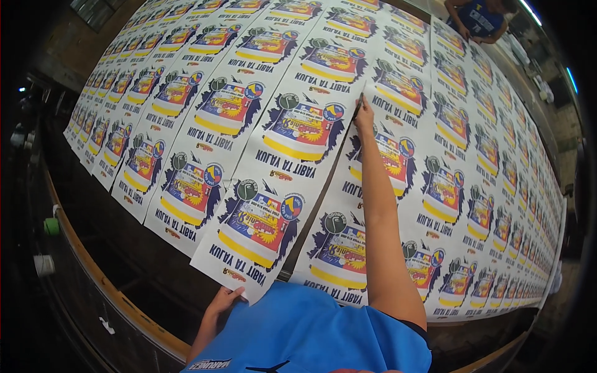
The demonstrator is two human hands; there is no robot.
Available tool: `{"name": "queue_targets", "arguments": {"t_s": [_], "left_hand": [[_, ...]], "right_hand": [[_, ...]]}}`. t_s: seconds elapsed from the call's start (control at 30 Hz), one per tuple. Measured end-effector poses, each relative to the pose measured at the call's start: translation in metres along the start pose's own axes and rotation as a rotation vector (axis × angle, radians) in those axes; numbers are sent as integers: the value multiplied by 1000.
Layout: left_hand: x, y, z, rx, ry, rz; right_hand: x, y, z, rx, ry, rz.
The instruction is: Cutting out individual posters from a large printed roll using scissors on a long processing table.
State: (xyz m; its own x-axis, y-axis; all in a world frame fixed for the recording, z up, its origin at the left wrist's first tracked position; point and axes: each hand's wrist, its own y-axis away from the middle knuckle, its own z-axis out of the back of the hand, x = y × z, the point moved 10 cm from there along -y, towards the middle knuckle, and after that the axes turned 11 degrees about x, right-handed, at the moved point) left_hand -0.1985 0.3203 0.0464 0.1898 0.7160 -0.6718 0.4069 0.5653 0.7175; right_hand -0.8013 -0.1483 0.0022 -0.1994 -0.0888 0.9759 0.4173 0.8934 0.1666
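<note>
A wide white printed sheet [311,163] covers the long table, with the same colourful emblem repeated in rows. Several strips are separated along its left part. My left hand [224,301] pinches the near lower corner of one printed strip [214,256] beside my blue shirt. Stretched far forward, my right hand [365,119] is closed round a slim dark cutting tool [359,107]; its exact kind is hard to make out. The tool is at the far end of a narrow dark gap that runs from near my body between this strip and the sheet on its right.
At the far right another person [480,22] in a dark blue top leans over the sheet's edge. A wooden rail [112,289] runs along the left side of the dark table. A green roll [51,226] and a white roll [43,265] are beyond it.
</note>
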Motion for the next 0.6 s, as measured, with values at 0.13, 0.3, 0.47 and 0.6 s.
{"name": "queue_targets", "arguments": {"t_s": [0.13, 0.3, 0.47, 0.6], "left_hand": [[14, -6, -4, 49, 37, 102], [5, -2, -13, -45, 18, 46], [24, -11, -7, -67, -61, -10], [36, -22, -8, -126, -78, 70]], "right_hand": [[18, -57, 30, 3, 137, 41], [30, -63, 10, 99, 61, 83], [73, -37, 21, 147, -4, 84], [92, 50, 36, 193, -124, 148]]}}
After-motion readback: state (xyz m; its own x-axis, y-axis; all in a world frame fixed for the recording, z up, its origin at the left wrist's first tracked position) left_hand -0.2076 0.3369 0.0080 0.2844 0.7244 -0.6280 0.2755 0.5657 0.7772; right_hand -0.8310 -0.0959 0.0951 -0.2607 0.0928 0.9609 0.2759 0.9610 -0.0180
